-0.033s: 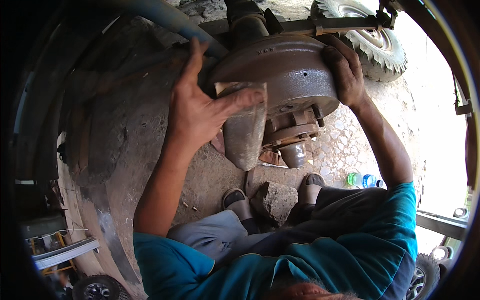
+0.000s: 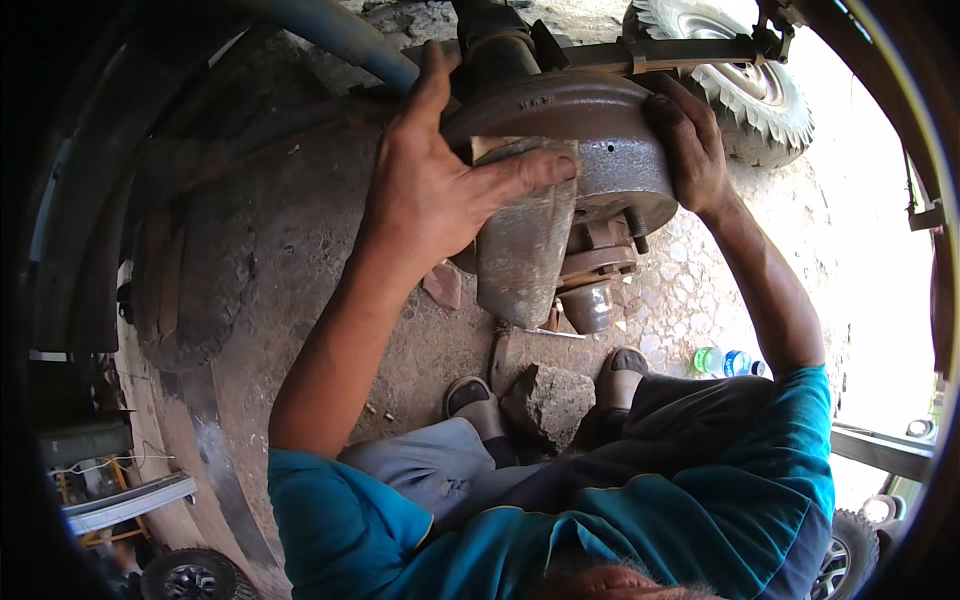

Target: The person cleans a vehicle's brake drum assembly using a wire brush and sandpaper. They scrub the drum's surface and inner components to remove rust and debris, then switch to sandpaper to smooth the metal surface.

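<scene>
A brown, rusty brake drum (image 2: 625, 165) sits on the axle hub in front of me, its outer band showing shiny bare metal. My left hand (image 2: 425, 190) pinches a worn grey sheet of sandpaper (image 2: 525, 250) under its outstretched thumb and lies at the drum's left side. From the thumb the sheet hangs down across the drum's front edge; its upper end is pale. At the drum's right rim, my right hand (image 2: 697, 150) is curled round the edge, some fingertips hidden behind it. Below the drum, a threaded stud (image 2: 636, 228) and the hub end (image 2: 587, 308) stick out.
A blue pipe (image 2: 345, 45) slants past the drum at upper left. Beyond it on the right lies a treaded tyre (image 2: 750, 120). A rough stone (image 2: 550, 405) rests between my feet, and plastic bottles (image 2: 735, 362) lie to the right. Several tan bits dot the floor.
My left hand has moved right and slightly up along the drum, carrying the sandpaper with it. My right hand stays on the rim.
</scene>
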The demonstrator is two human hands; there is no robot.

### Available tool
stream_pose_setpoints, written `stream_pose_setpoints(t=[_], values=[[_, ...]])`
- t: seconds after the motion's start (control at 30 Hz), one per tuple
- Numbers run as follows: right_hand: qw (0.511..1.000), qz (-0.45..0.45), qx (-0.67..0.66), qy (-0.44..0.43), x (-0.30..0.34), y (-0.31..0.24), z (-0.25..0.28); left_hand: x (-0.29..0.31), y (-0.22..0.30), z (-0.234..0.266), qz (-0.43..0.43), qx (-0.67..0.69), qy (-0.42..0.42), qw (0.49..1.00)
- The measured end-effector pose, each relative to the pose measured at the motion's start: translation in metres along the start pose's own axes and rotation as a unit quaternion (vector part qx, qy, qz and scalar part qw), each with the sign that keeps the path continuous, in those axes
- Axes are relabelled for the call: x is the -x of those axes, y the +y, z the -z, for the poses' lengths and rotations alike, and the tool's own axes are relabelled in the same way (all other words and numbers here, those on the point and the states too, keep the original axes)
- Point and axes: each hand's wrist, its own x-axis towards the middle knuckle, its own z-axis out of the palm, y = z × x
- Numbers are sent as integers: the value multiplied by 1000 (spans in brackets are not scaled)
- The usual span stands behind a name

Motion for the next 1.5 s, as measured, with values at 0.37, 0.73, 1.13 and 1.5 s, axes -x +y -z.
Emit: stream_pose_setpoints(t=[0.37,0.73,1.13,1.5], values=[[999,38,32,-4,-2,1,3,-4,2,-1,54,78,-12,995],[999,30,-19,-11,-5,8,-2,7,-8,5,24,48,9,999],[998,-32,18,-42,5,42,1,8,-2,6,25,3,4,1000],[984,-147,-98,0,12,42,-5,17,-3,5,68,51,-12,996]])
